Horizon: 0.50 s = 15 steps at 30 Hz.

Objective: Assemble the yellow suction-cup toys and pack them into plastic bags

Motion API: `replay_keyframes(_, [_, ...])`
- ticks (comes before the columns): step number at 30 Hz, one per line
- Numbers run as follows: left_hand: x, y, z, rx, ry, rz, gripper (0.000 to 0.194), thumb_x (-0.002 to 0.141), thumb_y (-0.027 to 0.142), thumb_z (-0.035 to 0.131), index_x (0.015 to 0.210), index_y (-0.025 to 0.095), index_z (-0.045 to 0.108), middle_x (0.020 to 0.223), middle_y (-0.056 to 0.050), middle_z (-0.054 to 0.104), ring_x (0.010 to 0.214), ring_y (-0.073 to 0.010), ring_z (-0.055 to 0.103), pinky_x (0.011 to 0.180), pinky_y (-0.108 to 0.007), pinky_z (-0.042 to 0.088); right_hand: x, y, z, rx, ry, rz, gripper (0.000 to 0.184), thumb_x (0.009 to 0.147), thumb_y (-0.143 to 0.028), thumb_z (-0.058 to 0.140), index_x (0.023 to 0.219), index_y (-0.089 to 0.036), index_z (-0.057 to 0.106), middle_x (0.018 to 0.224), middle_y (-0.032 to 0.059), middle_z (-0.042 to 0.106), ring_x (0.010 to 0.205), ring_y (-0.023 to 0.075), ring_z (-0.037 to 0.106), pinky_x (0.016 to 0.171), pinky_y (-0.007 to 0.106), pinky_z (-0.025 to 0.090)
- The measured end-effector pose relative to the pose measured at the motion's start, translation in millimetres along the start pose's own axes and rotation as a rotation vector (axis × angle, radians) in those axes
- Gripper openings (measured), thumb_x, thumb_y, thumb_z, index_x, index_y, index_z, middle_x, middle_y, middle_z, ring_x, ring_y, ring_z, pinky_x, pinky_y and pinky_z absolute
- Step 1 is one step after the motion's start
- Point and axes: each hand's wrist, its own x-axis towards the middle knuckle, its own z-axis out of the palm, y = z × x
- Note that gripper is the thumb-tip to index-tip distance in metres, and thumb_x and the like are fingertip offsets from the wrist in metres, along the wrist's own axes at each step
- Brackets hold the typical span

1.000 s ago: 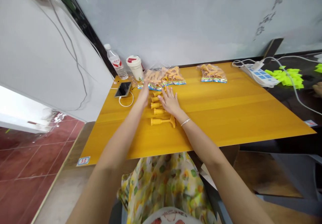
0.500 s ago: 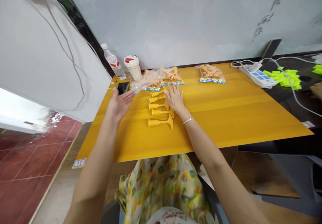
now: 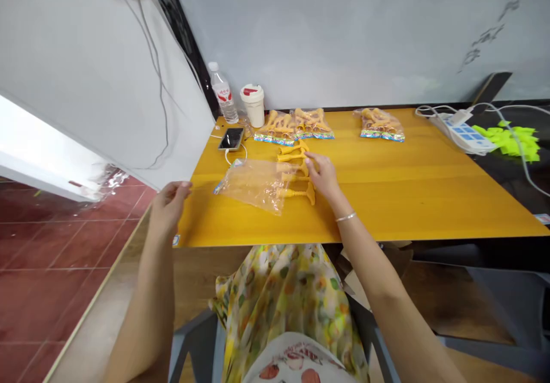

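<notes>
A row of yellow plastic toy hammers (image 3: 306,191) lies on the table, handles to the left and heads to the right. My right hand (image 3: 324,175) is over their heads, thumb and fingers closed on the head of one hammer near the far end. A clear plastic bag (image 3: 251,185) with a coloured strip at its left end lies flat, its right part covering some handles. My left hand (image 3: 169,204) is off the table's left edge, apart from the bag, its fingers loosely bent with nothing visible in them.
Filled bags of yellow pieces (image 3: 275,128) stand along the wall, with another filled bag (image 3: 380,125) farther right. At the back left are a phone (image 3: 231,139) with a cable, a white cup (image 3: 253,106) and a water bottle (image 3: 224,97). A power strip (image 3: 464,133) is at right.
The clear bag has come down from the back of the table onto the hammers. My left hand has moved left and nearer, away from the phone. My right hand's fingers have closed.
</notes>
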Motion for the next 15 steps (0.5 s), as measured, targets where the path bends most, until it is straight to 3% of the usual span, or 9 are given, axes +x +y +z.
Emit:
replay_keyframes(2, [-24, 19, 30.9, 0.057, -0.089, 0.236, 0.039, 0.084, 0.056, 0.061, 0.097, 0.019, 0.065, 0.096, -0.004, 0.070, 0.096, -0.0199, 0.065, 0.097, -0.038, 0.051, -25, -8, -7, -0.018, 0.007, -0.009, 0.038, 0.102, -0.039, 0.041, 0.119, -0.020, 0.069, 0.117, 0.0106, 0.073, 0.109, 0.0248, 0.064, 0.100, 0.042, 0.047])
replay_keyframes(4, [-55, 34, 68.5, 0.096, -0.202, 0.447, 0.045, 0.087, 0.057, 0.058, 0.113, 0.020, 0.061, 0.117, -0.010, 0.066, 0.112, -0.0233, 0.063, 0.103, -0.041, 0.049, -50, -17, -14, -0.074, -0.010, 0.003, 0.035, 0.102, -0.036, 0.043, 0.116, -0.021, 0.070, 0.114, 0.0098, 0.074, 0.105, 0.0256, 0.064, 0.097, 0.043, 0.047])
replay_keyframes(7, [-97, 42, 120.2, 0.234, -0.375, 0.697, 0.086, 0.078, 0.061, 0.070, 0.144, 0.017, 0.039, 0.153, -0.020, 0.042, 0.147, -0.0344, 0.036, 0.119, -0.054, 0.034, -75, -29, -21, -0.200, -0.109, -0.012, 0.034, 0.101, -0.035, 0.046, 0.122, -0.022, 0.069, 0.122, 0.0095, 0.072, 0.109, 0.0274, 0.059, 0.096, 0.044, 0.045])
replay_keyframes(9, [-113, 36, 142.4, 0.313, -0.396, 0.759, 0.094, 0.079, 0.059, 0.069, 0.152, 0.014, 0.029, 0.160, -0.024, 0.031, 0.153, -0.0385, 0.020, 0.122, -0.060, 0.025, -83, -34, -24, -0.281, -0.205, -0.044, 0.036, 0.100, -0.035, 0.048, 0.130, -0.023, 0.065, 0.131, 0.0092, 0.068, 0.117, 0.0292, 0.055, 0.097, 0.046, 0.044])
replay_keyframes(10, [-117, 32, 149.0, 0.336, -0.386, 0.757, 0.089, 0.084, 0.054, 0.065, 0.154, 0.013, 0.027, 0.161, -0.024, 0.029, 0.154, -0.0376, 0.018, 0.123, -0.060, 0.023, -85, -36, -24, -0.310, -0.251, -0.057, 0.038, 0.099, -0.035, 0.049, 0.133, -0.024, 0.063, 0.135, 0.0091, 0.065, 0.120, 0.0302, 0.053, 0.097, 0.047, 0.044])
replay_keyframes(13, [-117, 15, 153.3, 0.332, -0.316, 0.701, 0.060, 0.097, 0.032, 0.045, 0.153, 0.014, 0.033, 0.159, -0.020, 0.037, 0.153, -0.0304, 0.026, 0.124, -0.054, 0.026, -89, -36, -25, -0.320, -0.330, -0.076, 0.041, 0.099, -0.032, 0.050, 0.138, -0.023, 0.060, 0.139, 0.0099, 0.062, 0.120, 0.0310, 0.052, 0.098, 0.048, 0.044])
replay_keyframes(15, [-113, 7, 148.0, 0.299, -0.283, 0.656, 0.053, 0.098, 0.024, 0.036, 0.151, 0.016, 0.039, 0.156, -0.017, 0.043, 0.150, -0.0266, 0.034, 0.123, -0.050, 0.031, -93, -33, -27, -0.281, -0.334, -0.096, 0.042, 0.099, -0.031, 0.051, 0.139, -0.021, 0.059, 0.138, 0.0107, 0.062, 0.117, 0.0300, 0.054, 0.099, 0.048, 0.045])
